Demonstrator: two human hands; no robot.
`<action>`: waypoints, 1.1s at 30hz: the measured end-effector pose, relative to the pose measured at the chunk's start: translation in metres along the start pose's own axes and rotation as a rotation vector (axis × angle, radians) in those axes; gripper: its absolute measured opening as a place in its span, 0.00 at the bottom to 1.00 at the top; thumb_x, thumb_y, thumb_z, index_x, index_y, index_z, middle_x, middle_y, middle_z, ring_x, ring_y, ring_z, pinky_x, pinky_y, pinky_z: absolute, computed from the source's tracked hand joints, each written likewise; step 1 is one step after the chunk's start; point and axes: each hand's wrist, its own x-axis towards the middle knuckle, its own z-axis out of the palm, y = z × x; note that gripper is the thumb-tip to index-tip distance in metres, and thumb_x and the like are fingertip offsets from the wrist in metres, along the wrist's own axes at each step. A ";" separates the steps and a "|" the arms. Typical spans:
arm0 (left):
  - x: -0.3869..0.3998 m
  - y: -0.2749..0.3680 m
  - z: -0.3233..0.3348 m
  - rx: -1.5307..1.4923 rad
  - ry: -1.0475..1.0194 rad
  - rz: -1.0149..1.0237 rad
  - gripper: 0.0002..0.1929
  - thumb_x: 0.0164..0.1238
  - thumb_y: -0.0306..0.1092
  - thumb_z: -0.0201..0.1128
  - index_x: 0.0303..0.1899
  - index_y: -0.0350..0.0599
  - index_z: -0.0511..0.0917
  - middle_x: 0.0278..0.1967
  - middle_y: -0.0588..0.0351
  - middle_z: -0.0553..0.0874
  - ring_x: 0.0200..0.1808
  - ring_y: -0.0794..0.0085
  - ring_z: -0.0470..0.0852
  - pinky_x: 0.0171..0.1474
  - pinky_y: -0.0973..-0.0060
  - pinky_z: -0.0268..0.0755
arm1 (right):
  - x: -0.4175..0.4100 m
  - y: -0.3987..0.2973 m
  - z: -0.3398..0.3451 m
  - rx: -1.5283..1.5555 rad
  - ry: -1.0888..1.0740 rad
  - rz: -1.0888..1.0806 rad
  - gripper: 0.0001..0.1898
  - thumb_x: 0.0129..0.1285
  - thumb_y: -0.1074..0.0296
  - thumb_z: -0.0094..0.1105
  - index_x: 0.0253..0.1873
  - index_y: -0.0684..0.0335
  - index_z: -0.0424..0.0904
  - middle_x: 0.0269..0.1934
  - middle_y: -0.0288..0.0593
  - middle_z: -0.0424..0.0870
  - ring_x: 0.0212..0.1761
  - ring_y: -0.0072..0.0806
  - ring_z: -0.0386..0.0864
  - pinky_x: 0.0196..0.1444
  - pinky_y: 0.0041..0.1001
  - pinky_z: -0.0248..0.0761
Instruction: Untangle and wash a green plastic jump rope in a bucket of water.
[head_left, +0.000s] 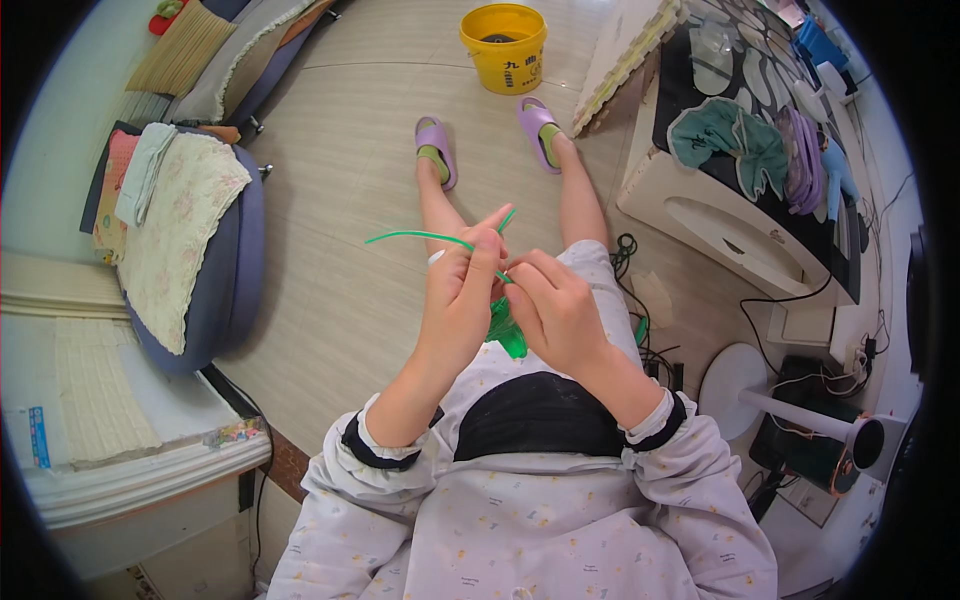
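Between my hands, above my lap, are thin green strips (420, 235), perhaps plastic. My left hand (466, 277) pinches a strip between thumb and fingers; one long end curves out to the left, and a short end sticks up past the fingertips. Close against it on the right, my right hand (555, 304) has its thumb and bent fingers closed on the lower part of the strip. A bunched, shiny green piece (508, 334) hangs below the fingers, partly hidden by both hands. Whether it joins the strips cannot be told.
A yellow bucket (504, 56) stands on the floor beyond my feet. At left is a blue padded seat (247, 247) with a floral cloth. On the right stand a white-sided table (705, 217) holding several items, a white round-based stand (735, 390), and black cables (626, 255) on the floor.
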 end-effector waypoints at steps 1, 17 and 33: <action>0.000 0.002 0.001 -0.044 -0.010 -0.018 0.23 0.76 0.44 0.47 0.59 0.35 0.71 0.35 0.67 0.70 0.31 0.87 0.67 0.32 0.88 0.62 | 0.000 -0.001 0.000 0.044 -0.014 0.070 0.05 0.62 0.72 0.55 0.39 0.66 0.74 0.31 0.44 0.74 0.29 0.40 0.74 0.30 0.33 0.69; 0.004 0.008 0.008 -0.004 -0.048 0.052 0.22 0.77 0.47 0.44 0.57 0.39 0.75 0.40 0.66 0.73 0.30 0.88 0.66 0.27 0.89 0.57 | 0.008 0.002 -0.002 0.744 0.128 0.366 0.08 0.60 0.78 0.60 0.45 0.69 0.77 0.43 0.41 0.76 0.34 0.19 0.78 0.34 0.18 0.72; 0.020 -0.001 -0.024 0.576 0.554 0.963 0.47 0.44 0.41 0.79 0.62 0.45 0.53 0.58 0.54 0.62 0.48 0.65 0.73 0.45 0.70 0.68 | 0.011 -0.013 -0.010 0.930 -0.035 0.410 0.08 0.63 0.76 0.59 0.46 0.65 0.75 0.36 0.30 0.74 0.30 0.11 0.68 0.30 0.13 0.67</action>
